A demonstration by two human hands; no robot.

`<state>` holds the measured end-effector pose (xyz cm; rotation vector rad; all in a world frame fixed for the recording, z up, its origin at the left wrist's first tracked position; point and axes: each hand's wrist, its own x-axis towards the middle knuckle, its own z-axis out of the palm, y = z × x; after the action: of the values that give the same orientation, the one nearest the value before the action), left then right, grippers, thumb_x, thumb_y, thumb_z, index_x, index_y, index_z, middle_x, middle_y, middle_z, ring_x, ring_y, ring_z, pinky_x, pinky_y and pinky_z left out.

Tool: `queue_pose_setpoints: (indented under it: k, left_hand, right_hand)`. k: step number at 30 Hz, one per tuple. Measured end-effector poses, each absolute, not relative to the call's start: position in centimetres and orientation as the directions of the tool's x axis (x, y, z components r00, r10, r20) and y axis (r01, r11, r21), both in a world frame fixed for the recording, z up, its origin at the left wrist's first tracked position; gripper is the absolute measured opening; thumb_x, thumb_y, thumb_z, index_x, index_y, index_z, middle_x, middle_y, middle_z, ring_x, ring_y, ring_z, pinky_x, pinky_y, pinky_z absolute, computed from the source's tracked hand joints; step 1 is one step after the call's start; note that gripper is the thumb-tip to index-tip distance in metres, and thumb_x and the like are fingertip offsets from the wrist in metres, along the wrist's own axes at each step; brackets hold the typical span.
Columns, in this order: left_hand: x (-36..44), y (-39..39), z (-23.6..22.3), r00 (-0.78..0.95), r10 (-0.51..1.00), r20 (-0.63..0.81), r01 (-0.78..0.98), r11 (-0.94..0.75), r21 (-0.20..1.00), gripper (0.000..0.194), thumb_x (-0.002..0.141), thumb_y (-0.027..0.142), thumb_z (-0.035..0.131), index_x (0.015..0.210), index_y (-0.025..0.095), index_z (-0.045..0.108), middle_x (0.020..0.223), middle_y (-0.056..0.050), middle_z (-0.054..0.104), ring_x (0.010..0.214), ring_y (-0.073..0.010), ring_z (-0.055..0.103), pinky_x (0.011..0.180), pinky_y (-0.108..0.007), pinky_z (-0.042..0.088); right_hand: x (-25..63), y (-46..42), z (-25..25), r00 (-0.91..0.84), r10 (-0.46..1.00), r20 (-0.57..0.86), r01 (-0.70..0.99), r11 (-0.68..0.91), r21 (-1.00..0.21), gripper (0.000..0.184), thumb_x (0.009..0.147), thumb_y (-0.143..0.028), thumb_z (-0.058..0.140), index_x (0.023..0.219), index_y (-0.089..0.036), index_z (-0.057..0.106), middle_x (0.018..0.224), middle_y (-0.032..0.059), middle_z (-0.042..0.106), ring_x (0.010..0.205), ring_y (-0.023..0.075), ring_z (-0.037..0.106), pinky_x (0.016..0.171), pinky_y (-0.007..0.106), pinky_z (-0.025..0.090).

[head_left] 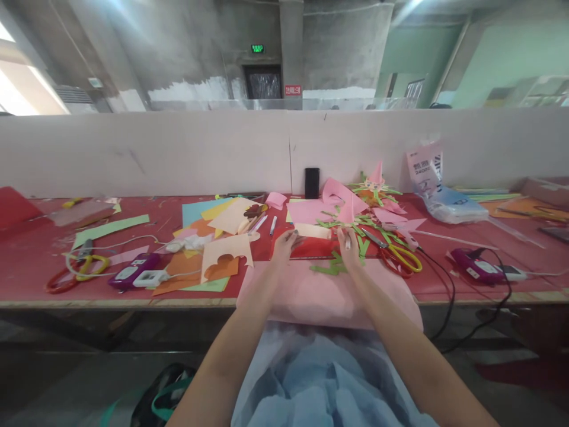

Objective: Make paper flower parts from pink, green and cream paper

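Above the red table and a pink sheet point(329, 290), a curled strip of cream paper point(313, 231) stretches between my two hands. My left hand point(284, 244) pinches its left end. My right hand point(349, 248) is closed at the right end, and a small white pen-like stick point(348, 241) shows among its fingers. Red sheet material point(302, 248) lies under the strip. Green paper scraps point(331, 268) are close to my right hand, along with scissors point(402, 258) with red and yellow handles. A white pen point(272, 225) rests beyond my left hand.
Coloured paper sheets point(222, 281) and a purple device point(133, 271) lie to the left, near another pair of scissors point(77, 273). A black phone point(312, 182) leans against the white partition. To the right are a plastic bag point(453, 204), cables and a second purple device point(475, 267).
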<state>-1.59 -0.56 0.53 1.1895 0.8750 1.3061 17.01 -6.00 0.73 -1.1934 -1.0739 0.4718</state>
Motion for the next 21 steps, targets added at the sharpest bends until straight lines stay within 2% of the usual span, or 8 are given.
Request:
queue_pose_setpoints:
  k: [3, 6, 10, 14, 17, 21]
  left_hand:
    - [-1.9, -0.9, 0.8, 0.089, 0.985, 0.150, -0.324, -0.114, 0.939, 0.035, 0.066, 0.047, 0.069, 0.080, 0.017, 0.058, 0.078, -0.004, 0.068, 0.089, -0.0235, 0.068, 0.090, -0.045, 0.050]
    - [-2.0, -1.4, 1.2, 0.063, 0.985, 0.160, -0.375, -0.126, 0.918, 0.034, 0.064, 0.045, 0.071, 0.079, 0.017, 0.058, 0.080, -0.004, 0.068, 0.091, -0.0243, 0.067, 0.091, -0.046, 0.049]
    - [-2.0, -1.7, 1.8, 0.057, 0.985, 0.161, -0.359, -0.130, 0.924, 0.035, 0.063, 0.042, 0.073, 0.081, 0.016, 0.059, 0.083, -0.006, 0.069, 0.090, -0.0242, 0.067, 0.089, -0.044, 0.050]
    - [-1.9, -1.7, 2.1, 0.039, 0.991, 0.125, -0.381, -0.101, 0.919, 0.032, 0.056, 0.038, 0.077, 0.074, 0.017, 0.060, 0.077, -0.002, 0.069, 0.085, -0.0219, 0.067, 0.086, -0.039, 0.052]
    - [-1.9, -1.7, 2.4, 0.019, 0.995, 0.100, -0.374, -0.085, 0.924, 0.029, 0.055, 0.035, 0.078, 0.070, 0.016, 0.061, 0.074, -0.002, 0.069, 0.085, -0.0210, 0.067, 0.083, -0.035, 0.052]
    - [-1.8, -2.1, 3.0, -0.014, 0.997, 0.080, -0.329, -0.080, 0.941, 0.025, 0.055, 0.033, 0.078, 0.066, 0.016, 0.062, 0.071, -0.002, 0.068, 0.079, -0.0185, 0.067, 0.076, -0.030, 0.053]
  right_hand:
    - [17.5, -5.7, 0.6, 0.496, 0.759, 0.422, 0.139, 0.410, -0.901, 0.048, 0.071, -0.061, 0.053, 0.093, -0.019, 0.048, 0.066, -0.0008, 0.055, 0.079, 0.0197, 0.061, 0.078, 0.037, 0.050]
    - [17.6, -5.6, 0.7, 0.476, 0.800, 0.365, 0.094, 0.366, -0.926, 0.047, 0.068, -0.060, 0.056, 0.092, -0.019, 0.049, 0.069, 0.0008, 0.057, 0.080, 0.0211, 0.062, 0.074, 0.038, 0.050]
    - [17.6, -6.0, 0.7, 0.410, 0.866, 0.288, 0.043, 0.297, -0.954, 0.038, 0.070, -0.055, 0.057, 0.083, -0.020, 0.053, 0.073, 0.0043, 0.061, 0.076, 0.0216, 0.062, 0.066, 0.037, 0.051]
    - [17.6, -6.5, 0.3, 0.433, 0.842, 0.321, 0.031, 0.342, -0.939, 0.034, 0.067, -0.052, 0.064, 0.080, -0.020, 0.056, 0.077, 0.0047, 0.063, 0.076, 0.0201, 0.062, 0.062, 0.033, 0.052]
    - [17.7, -6.2, -0.2, 0.435, 0.826, 0.359, -0.009, 0.402, -0.915, 0.035, 0.064, -0.051, 0.068, 0.077, -0.021, 0.054, 0.076, 0.0041, 0.065, 0.070, 0.0180, 0.062, 0.058, 0.030, 0.052]
    - [17.9, -5.6, -0.4, 0.358, 0.872, 0.335, -0.074, 0.384, -0.920, 0.036, 0.067, -0.052, 0.066, 0.080, -0.022, 0.051, 0.065, 0.0028, 0.065, 0.054, 0.0157, 0.059, 0.049, 0.028, 0.048]
